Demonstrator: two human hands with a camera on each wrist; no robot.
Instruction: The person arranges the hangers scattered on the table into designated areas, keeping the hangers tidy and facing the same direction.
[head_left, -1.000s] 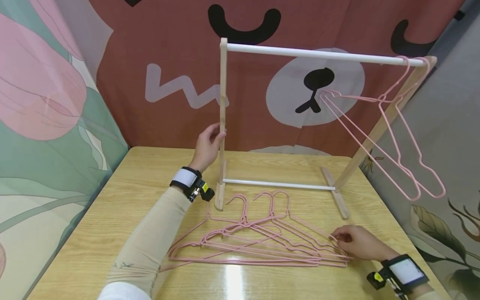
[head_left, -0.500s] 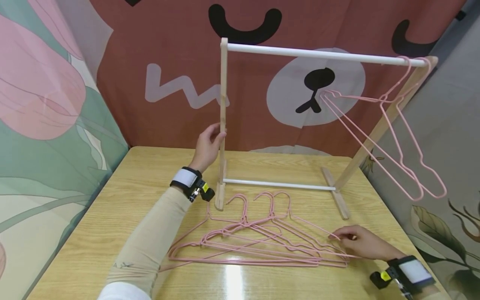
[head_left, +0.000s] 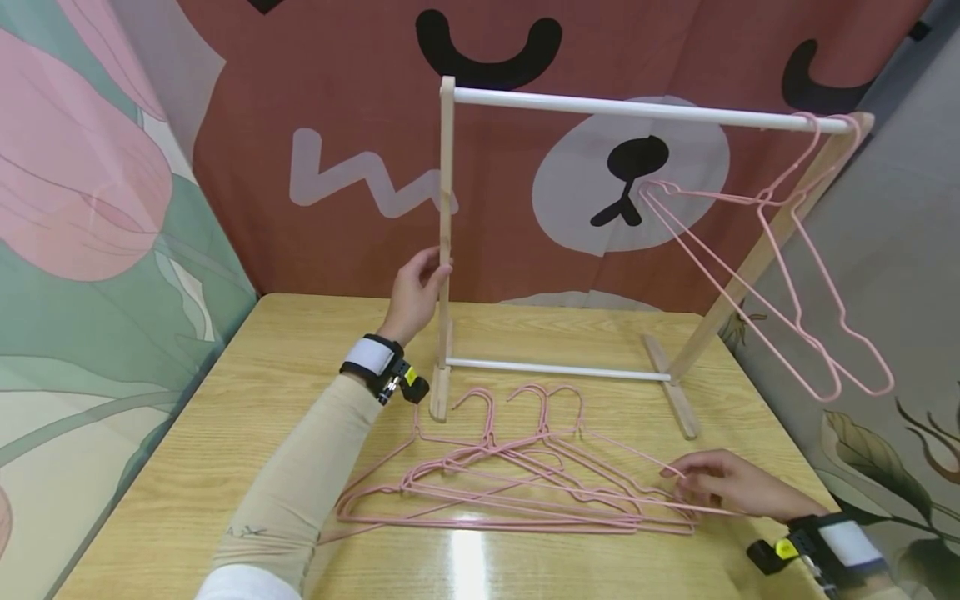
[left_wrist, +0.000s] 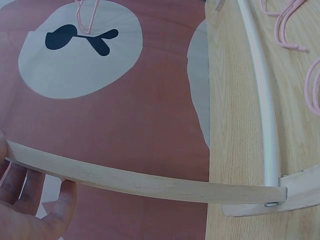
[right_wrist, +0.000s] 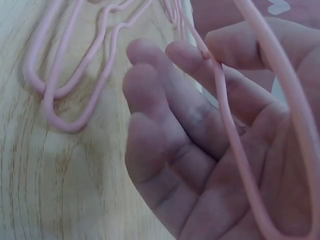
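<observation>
My left hand (head_left: pixel 414 293) grips the wooden left upright (head_left: pixel 446 183) of a small clothes rack. In the left wrist view its fingers (left_wrist: pixel 62 205) lie about that upright (left_wrist: pixel 135 181). At the right of the table, my right hand (head_left: pixel 731 487) pinches the right end of a pink clothes hanger (head_left: pixel 630 450) between thumb and finger. Close up, the hanger's bent end (right_wrist: pixel 240 155) lies across the palm, and the other fingers (right_wrist: pixel 145 140) are loosely bent. Several more pink hangers (head_left: pixel 517 527) lie overlapping on the table before the rack.
Two pink hangers (head_left: pixel 765 197) hang at the right end of the rack's white top rod (head_left: pixel 600 106). A lower white rod (head_left: pixel 558 369) joins the wooden feet. The wooden table (head_left: pixel 300 350) meets a bear-print curtain (head_left: pixel 337 258) behind.
My right hand has moved slightly to the right, drawing the held hanger's end out past the other hangers and deeper across the palm. My left hand stays on the upright.
</observation>
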